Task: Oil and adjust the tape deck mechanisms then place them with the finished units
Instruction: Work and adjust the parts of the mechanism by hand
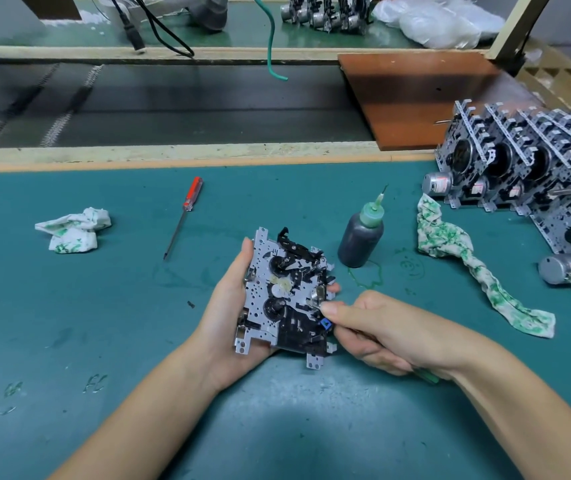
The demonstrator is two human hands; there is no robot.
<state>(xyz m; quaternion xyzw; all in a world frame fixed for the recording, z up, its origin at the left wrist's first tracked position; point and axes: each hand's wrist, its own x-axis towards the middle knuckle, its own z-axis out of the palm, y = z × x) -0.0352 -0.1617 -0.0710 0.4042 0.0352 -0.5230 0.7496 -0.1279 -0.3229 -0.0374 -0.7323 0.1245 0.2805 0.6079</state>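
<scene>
You have a matt green worktop (69, 306), a perforated bare-metal and black plastic mechanism (286, 292), stained cloth rags (450, 244), and a smooth wooden board (426, 98) upper right.

A green-matted bench (104, 306) carries the things. Near its far edge lies a red-handled screwdriver (184, 216), tip toward the near side. Toward the left edge sits a crumpled green-stained rag (74, 230). Right of centre stands a dark oil bottle (362, 239) in a small green spill. Beside it stretches a long stained cloth (467, 265). Rows of tape deck mechanisms (526, 171) fill the far right corner.
</scene>
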